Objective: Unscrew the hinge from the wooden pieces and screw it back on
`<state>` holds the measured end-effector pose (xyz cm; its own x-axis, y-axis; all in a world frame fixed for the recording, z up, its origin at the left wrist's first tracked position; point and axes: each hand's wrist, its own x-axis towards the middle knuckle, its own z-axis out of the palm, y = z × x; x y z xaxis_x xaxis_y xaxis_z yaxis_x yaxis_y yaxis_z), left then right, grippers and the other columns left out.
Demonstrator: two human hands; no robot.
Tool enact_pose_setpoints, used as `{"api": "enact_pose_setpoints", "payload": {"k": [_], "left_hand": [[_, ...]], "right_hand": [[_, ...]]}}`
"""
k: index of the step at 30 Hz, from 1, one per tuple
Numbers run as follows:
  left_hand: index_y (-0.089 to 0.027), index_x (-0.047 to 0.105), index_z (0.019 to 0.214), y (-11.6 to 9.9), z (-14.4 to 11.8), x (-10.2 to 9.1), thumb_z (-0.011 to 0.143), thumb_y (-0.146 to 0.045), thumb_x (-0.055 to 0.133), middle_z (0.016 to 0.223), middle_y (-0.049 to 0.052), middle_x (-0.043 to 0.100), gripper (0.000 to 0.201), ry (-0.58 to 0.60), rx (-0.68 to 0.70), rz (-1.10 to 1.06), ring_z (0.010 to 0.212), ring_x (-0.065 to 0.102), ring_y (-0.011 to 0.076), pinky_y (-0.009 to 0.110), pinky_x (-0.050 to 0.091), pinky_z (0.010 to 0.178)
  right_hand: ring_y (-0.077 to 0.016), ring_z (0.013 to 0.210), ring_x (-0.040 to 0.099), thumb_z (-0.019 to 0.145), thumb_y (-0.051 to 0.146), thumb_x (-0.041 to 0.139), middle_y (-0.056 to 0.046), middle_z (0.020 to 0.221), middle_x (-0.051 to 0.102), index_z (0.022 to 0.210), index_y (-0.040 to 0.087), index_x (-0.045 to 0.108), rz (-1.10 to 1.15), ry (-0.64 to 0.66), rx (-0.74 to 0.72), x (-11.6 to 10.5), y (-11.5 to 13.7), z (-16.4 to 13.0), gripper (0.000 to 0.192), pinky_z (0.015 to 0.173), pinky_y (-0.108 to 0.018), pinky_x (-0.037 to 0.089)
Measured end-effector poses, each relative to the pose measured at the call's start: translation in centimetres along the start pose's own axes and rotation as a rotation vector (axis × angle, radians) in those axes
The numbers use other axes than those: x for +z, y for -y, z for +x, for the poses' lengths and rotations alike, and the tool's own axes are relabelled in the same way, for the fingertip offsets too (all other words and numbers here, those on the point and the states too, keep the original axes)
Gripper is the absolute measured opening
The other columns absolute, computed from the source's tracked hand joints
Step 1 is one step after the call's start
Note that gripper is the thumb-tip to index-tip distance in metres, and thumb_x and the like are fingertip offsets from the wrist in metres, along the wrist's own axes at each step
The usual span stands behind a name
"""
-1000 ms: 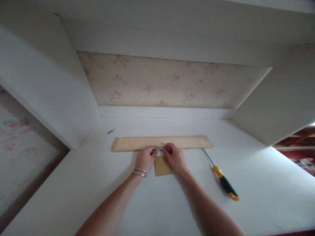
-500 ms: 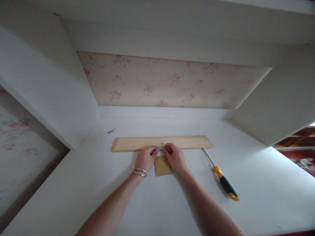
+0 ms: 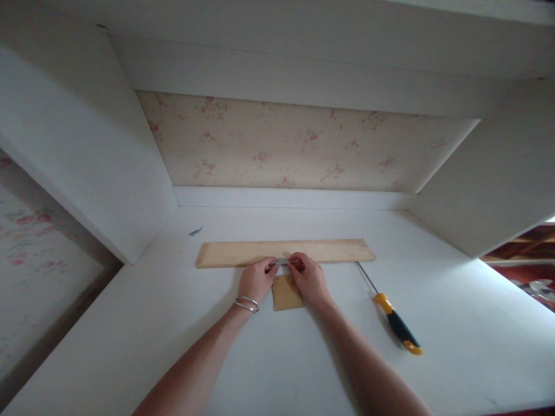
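Observation:
A small metal piece that looks like a hinge (image 3: 282,261) lies along the near edge of a long, pale wooden board (image 3: 243,251). My left hand (image 3: 256,281) pinches its left end between thumb and fingers, and a silver bracelet circles that wrist. The right end is in the pinch of my right hand (image 3: 310,278). Between my hands, just on the near side of the board, a small square wooden piece (image 3: 287,293) rests flat, with small holes near its far edge. My fingertips hide both ends of the metal piece.
On the right lies a screwdriver (image 3: 399,327) with a yellow and black handle, its tip by the board's right end. A small grey-blue packet or scrap (image 3: 195,231) is at the back left. White panels (image 3: 468,190) enclose the white surface (image 3: 260,370) at the sides.

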<state>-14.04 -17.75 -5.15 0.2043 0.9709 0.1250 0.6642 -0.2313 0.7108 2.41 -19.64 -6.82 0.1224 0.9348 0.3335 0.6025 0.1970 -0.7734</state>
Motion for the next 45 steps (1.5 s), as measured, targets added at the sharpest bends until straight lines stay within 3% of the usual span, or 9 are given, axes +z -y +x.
{"api": "enact_pose_setpoints", "payload": {"k": [34,39,42,45], "left_hand": [[-0.024,0.067,0.105,0.3,0.0,0.2,0.083,-0.029,0.056,0.085,0.001,0.071,0.025,-0.029,0.029,0.044,0.073,0.063,0.0134,0.023,0.042,0.066],[-0.024,0.066,0.106,0.6,0.1,0.3,0.083,-0.028,0.056,0.086,0.001,0.071,0.025,-0.023,0.033,0.027,0.076,0.064,0.0135,0.023,0.043,0.069],[-0.024,0.066,0.107,0.8,0.1,0.3,0.083,-0.028,0.055,0.089,0.001,0.071,0.026,-0.004,0.033,0.020,0.078,0.064,0.0138,0.023,0.044,0.071],[-0.024,0.065,0.108,1.0,0.0,0.3,0.083,-0.028,0.055,0.091,0.002,0.071,0.027,-0.002,0.034,0.014,0.081,0.064,0.0142,0.024,0.044,0.074]], "right_hand": [[-0.0142,0.072,0.059,0.079,0.026,0.053,-0.003,0.093,0.063,0.100,0.022,0.057,-0.020,-0.017,-0.009,-0.4,0.6,-0.2,0.022,0.069,-0.029,0.048],[-0.0142,0.075,0.058,0.081,0.033,0.051,-0.005,0.097,0.061,0.099,0.022,0.058,-0.036,-0.123,-0.022,-2.5,1.5,-1.1,0.022,0.066,-0.028,0.049],[-0.0157,0.076,0.059,0.082,0.041,0.051,-0.005,0.093,0.061,0.101,0.022,0.058,-0.052,-0.195,0.057,-5.1,2.3,-2.8,0.027,0.062,-0.028,0.049],[-0.0187,0.082,0.059,0.082,0.046,0.050,-0.006,0.101,0.061,0.106,0.023,0.057,-0.270,-0.249,0.085,-8.3,2.2,-5.4,0.034,0.069,-0.032,0.049]]}}
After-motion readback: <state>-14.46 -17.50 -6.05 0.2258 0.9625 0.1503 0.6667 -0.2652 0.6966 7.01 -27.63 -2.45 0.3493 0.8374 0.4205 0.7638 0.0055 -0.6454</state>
